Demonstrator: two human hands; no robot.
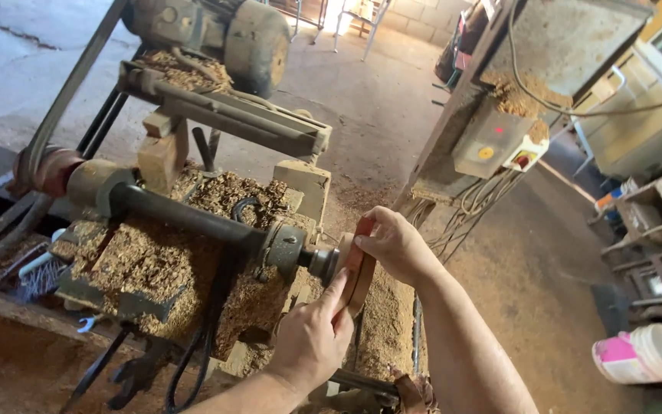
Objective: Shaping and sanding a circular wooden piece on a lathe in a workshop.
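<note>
Wood lathe (193, 222), bed buried in shavings (139, 261); belt-driven motor (247, 38) above and behind it; switch box (492, 142) on a post well to the lathe's right; pale bucket (649, 354) on the floor further right. Round wooden disc (358, 268) sits against the lathe's spindle end (319, 262), edge-on to camera; right hand (392, 245) clamped over its upper rim, left hand (312, 337) closed on its lower rim. Judgement: disc seated at spindle, both hands on it; mounting appears unfinished, no cutting begun.
</note>
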